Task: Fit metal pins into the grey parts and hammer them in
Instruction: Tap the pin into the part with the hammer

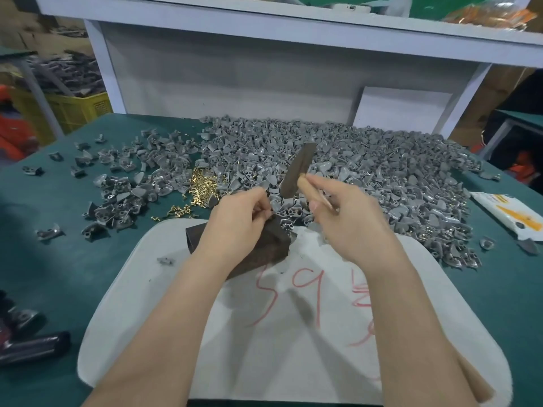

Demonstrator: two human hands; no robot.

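Note:
My left hand pinches a small grey part at the top of a dark metal block that stands on a white board. My right hand grips the wooden handle of a hammer. Its dark head is raised and tilted above the block. A big heap of grey parts covers the green table behind. A small pile of brass pins lies left of the hands. Whether a pin sits in the held part is hidden by my fingers.
Scattered grey parts lie on the green table at the left. Dark metal tubes rest at the front left edge. A white and orange packet lies at the right. A white shelf unit backs the table.

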